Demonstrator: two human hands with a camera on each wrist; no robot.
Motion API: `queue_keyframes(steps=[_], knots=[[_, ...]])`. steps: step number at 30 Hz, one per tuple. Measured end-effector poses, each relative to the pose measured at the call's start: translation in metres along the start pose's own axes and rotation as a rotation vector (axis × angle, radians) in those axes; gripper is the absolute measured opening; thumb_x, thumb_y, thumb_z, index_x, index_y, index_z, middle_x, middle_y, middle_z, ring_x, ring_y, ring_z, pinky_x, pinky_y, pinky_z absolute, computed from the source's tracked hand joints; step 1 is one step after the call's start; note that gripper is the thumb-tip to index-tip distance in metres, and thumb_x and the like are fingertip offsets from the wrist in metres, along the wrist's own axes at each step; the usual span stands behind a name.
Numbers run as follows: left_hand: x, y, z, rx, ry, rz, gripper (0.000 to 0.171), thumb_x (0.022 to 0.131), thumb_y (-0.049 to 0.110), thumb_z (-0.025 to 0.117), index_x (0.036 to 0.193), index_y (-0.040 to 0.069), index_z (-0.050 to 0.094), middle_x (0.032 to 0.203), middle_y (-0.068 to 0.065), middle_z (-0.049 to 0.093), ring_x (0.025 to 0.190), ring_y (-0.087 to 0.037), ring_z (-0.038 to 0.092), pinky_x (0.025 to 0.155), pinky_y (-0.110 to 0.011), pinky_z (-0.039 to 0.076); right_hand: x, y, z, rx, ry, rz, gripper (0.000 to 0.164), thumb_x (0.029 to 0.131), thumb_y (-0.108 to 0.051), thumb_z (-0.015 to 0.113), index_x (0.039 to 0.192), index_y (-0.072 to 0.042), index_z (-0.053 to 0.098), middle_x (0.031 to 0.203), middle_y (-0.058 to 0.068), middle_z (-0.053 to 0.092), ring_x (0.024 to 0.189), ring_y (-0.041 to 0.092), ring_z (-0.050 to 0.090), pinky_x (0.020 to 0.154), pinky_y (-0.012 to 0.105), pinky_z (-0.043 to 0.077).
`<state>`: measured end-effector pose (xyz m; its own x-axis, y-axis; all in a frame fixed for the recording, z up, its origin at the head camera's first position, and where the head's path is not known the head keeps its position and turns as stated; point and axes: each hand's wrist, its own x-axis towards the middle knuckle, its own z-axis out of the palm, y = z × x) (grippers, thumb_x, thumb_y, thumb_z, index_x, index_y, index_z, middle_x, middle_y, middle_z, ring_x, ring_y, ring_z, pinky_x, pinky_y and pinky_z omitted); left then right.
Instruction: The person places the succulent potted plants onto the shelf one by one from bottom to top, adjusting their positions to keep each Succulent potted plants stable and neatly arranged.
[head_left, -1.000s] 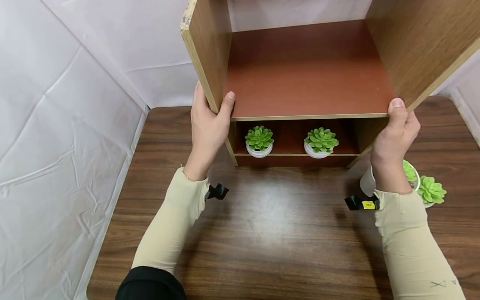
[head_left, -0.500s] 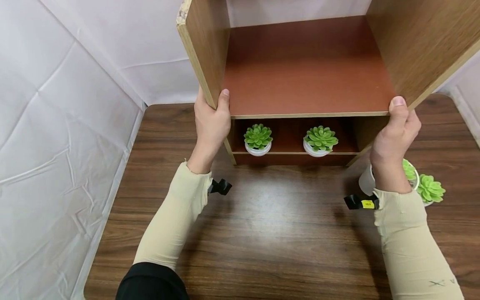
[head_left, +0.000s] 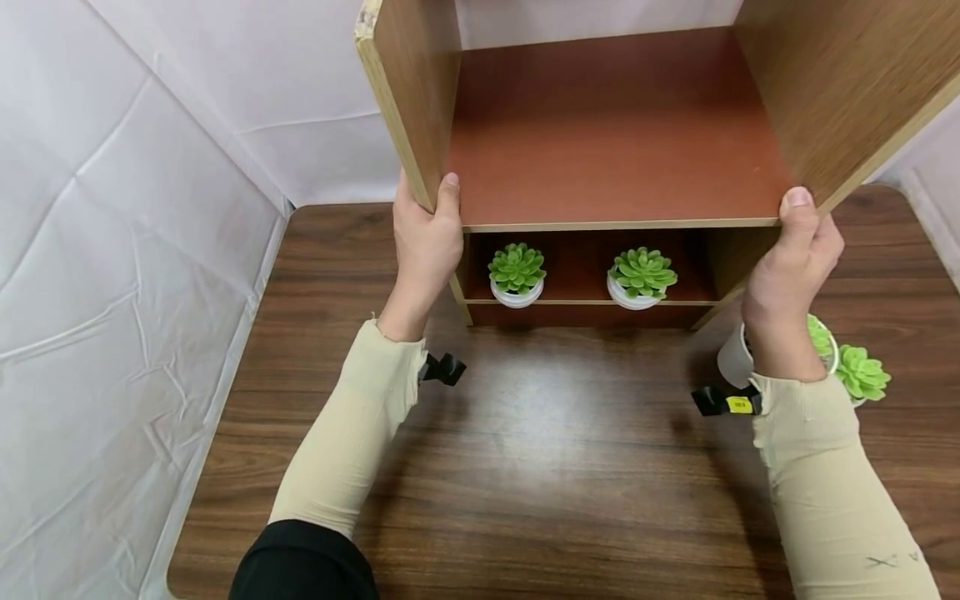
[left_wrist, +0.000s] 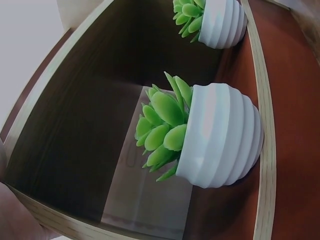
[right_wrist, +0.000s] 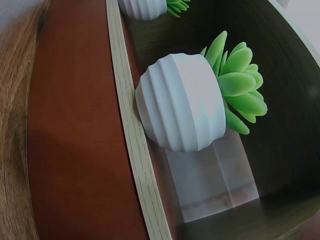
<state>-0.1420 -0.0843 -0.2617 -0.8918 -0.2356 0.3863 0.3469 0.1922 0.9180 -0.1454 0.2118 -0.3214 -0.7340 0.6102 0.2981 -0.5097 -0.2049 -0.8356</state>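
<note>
A wooden shelf unit (head_left: 615, 133) with reddish-brown boards stands in front of me. My left hand (head_left: 427, 237) grips its left side panel, thumb on the inner face and fingers going out of sight behind. On the other side, my right hand (head_left: 795, 258) holds the right panel near the middle board's front corner, its thumb over the edge. Between the hands, on the lower board, stand two green succulents in white ribbed pots, the left potted succulent (left_wrist: 220, 135) and the right potted succulent (right_wrist: 182, 102). Both pots sit upright close to the board's front edge.
Beside the right wrist, a white container (head_left: 735, 358) with greenery in it and another potted succulent (head_left: 862, 373) stand on the dark wooden table (head_left: 555, 500). White sheeting (head_left: 127, 275) covers the walls at the left and back.
My left wrist has shifted slightly right and upward, with that hand still at the left panel. The right hand keeps its hold. Shelf and succulents appear a little higher in view.
</note>
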Motion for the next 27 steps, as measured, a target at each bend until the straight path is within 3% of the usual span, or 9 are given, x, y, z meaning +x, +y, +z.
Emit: queue_keyframes(steps=[9,14,19,27], knots=[[0.002,0.001,0.004,-0.040,0.004,0.020,0.030,0.090,-0.002,0.048,0.120,-0.008,0.048,0.108,-0.021,0.054,0.094,-0.014,0.049,0.084,-0.022,0.038,0.005,-0.006,-0.001,0.050,-0.020,0.011,0.025,0.087,-0.009,0.050,0.092,0.010,0.064,0.083,0.020,0.062,0.076,0.025,0.058,0.073,0.030,0.045],[0.002,0.000,0.004,-0.041,0.020,0.035,0.029,0.090,-0.002,0.049,0.118,-0.008,0.050,0.099,-0.019,0.055,0.085,-0.014,0.048,0.078,-0.024,0.040,0.005,-0.006,-0.002,0.073,-0.017,0.063,0.023,0.087,-0.009,0.052,0.088,0.012,0.063,0.077,0.018,0.061,0.071,0.022,0.058,0.069,0.029,0.046],[0.001,0.001,0.002,-0.041,0.016,0.043,0.030,0.090,-0.002,0.048,0.120,-0.007,0.049,0.090,-0.015,0.052,0.075,-0.016,0.046,0.072,-0.025,0.039,0.003,-0.009,-0.006,0.026,-0.014,0.097,0.023,0.086,-0.011,0.055,0.086,0.010,0.063,0.075,0.015,0.061,0.069,0.020,0.057,0.068,0.028,0.045],[-0.003,0.008,-0.004,0.062,0.032,0.057,0.027,0.089,-0.001,0.051,0.115,-0.005,0.053,0.078,-0.012,0.052,0.066,-0.016,0.045,0.066,-0.026,0.039,0.000,-0.020,-0.018,-0.022,-0.119,0.154,0.026,0.086,-0.014,0.062,0.098,0.009,0.065,0.086,0.016,0.062,0.080,0.020,0.058,0.074,0.027,0.044]])
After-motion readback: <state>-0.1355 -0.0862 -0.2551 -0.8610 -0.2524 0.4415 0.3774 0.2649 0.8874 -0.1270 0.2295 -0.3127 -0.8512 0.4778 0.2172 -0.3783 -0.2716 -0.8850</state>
